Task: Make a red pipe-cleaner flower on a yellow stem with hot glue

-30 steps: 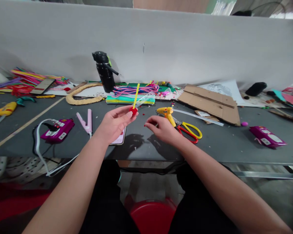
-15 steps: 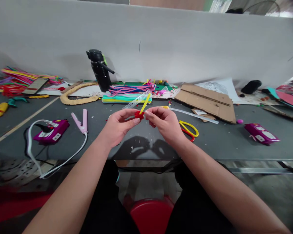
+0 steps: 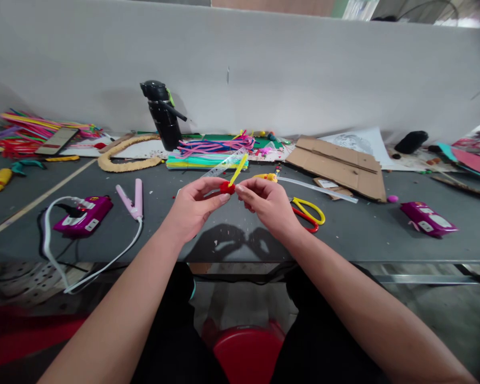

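Note:
My left hand (image 3: 198, 207) pinches a small red fuzzy pipe-cleaner piece (image 3: 226, 188) between thumb and fingers, above the table. A yellow pipe cleaner (image 3: 238, 169) sticks up from it, leaning right. My right hand (image 3: 266, 201) meets it from the other side, thumb and fingertips closed at the red piece's right edge. Partly behind the right hand lie scissors (image 3: 315, 211) with yellow and red handles. Past the fingers are a clear ruler (image 3: 224, 164) and a yellow-tipped glue gun or similar tool (image 3: 271, 177), mostly hidden by my right hand.
Bundled pipe cleaners (image 3: 212, 152) lie behind my hands, beside a black bottle (image 3: 162, 114). To the left are a pink hair straightener (image 3: 136, 200) and a purple power strip (image 3: 84, 216). Cardboard (image 3: 340, 165) and a purple packet (image 3: 428, 218) lie right.
My right hand has shifted very slightly, its fingertips still at the red piece. More of the yellow object behind it now shows. The left hand has barely moved.

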A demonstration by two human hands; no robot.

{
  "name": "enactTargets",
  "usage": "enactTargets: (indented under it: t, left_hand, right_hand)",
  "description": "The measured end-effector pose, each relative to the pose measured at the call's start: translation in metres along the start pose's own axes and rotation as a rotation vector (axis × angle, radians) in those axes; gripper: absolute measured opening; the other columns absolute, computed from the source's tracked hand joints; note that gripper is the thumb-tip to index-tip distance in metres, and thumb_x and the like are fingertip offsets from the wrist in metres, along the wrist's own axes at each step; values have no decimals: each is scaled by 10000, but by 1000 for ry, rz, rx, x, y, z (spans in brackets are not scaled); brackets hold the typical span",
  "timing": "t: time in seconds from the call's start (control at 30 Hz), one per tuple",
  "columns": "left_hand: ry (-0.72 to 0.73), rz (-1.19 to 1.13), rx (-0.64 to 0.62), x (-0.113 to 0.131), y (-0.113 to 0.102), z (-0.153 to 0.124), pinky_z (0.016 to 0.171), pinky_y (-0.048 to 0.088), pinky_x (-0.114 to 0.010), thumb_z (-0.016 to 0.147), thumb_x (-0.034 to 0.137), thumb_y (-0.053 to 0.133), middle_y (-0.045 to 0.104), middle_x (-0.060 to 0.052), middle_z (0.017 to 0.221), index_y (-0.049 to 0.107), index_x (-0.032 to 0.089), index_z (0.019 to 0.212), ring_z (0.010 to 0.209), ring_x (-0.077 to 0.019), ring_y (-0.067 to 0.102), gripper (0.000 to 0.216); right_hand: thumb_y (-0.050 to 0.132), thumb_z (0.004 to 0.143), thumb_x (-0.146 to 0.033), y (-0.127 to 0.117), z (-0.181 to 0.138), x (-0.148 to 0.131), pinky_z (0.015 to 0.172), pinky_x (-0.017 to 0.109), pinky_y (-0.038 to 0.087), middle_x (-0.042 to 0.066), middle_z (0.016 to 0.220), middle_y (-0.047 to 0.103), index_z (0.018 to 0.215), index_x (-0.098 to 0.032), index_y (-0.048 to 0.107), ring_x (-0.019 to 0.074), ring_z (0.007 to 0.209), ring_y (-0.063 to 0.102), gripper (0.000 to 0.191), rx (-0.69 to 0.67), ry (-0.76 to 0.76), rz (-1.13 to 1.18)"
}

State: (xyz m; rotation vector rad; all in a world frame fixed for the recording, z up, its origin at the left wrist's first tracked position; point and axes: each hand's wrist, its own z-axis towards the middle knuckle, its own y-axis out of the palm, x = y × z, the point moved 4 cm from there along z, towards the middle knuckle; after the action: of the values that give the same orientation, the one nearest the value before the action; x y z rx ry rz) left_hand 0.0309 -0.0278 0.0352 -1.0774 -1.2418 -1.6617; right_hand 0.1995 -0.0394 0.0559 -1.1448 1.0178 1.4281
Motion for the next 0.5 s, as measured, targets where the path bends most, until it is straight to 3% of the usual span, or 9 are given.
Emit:
enactTargets:
  t: [0.5]
  left_hand:
    - [31, 83, 8, -1, -2, 2, 981, 552, -379, 647, 210, 923, 776, -48, 1030, 787, 220, 967, 1012, -220, 722, 348]
  right_hand:
    - [829, 741, -484, 2, -2, -3, 542, 239, 366, -37, 642, 576, 813, -142, 674, 84, 574, 456, 382, 0, 16, -37]
